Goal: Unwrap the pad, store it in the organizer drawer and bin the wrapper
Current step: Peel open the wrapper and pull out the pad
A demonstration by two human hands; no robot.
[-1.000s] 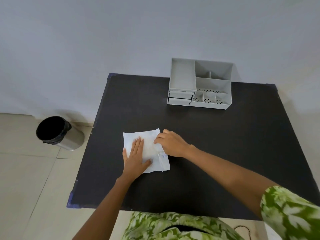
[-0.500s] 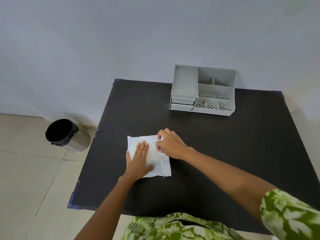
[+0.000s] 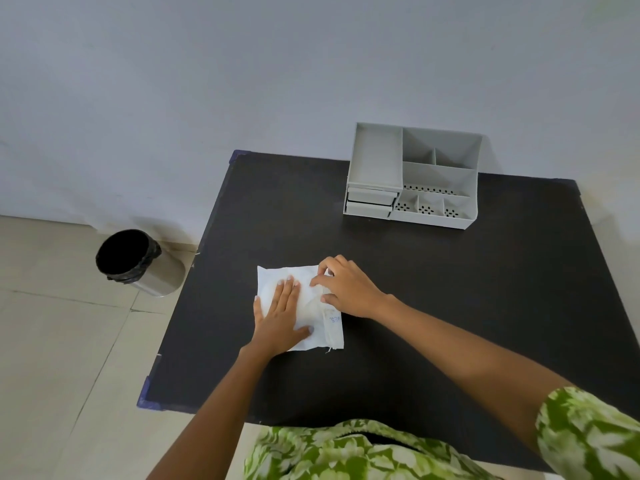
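A white wrapped pad (image 3: 277,277) lies flat on the black table (image 3: 450,289), near its left half. My left hand (image 3: 282,315) presses flat on the pad with fingers spread. My right hand (image 3: 348,287) sits at the pad's right edge, thumb and forefinger pinching the wrapper flap there. The grey organizer (image 3: 414,176) stands at the back of the table; its two small drawers (image 3: 370,202) at the lower left are closed. The bin (image 3: 136,261), metal with a black liner, stands on the floor left of the table.
A pale wall runs behind the table. Beige floor tiles (image 3: 52,358) lie to the left around the bin. The table's near-left corner (image 3: 147,398) carries blue tape. My green patterned clothing fills the bottom edge.
The view has shifted slightly. My right hand's fingers have closed onto the wrapper's right edge; the left hand stays pressed on the pad. The pad has not moved on the table.
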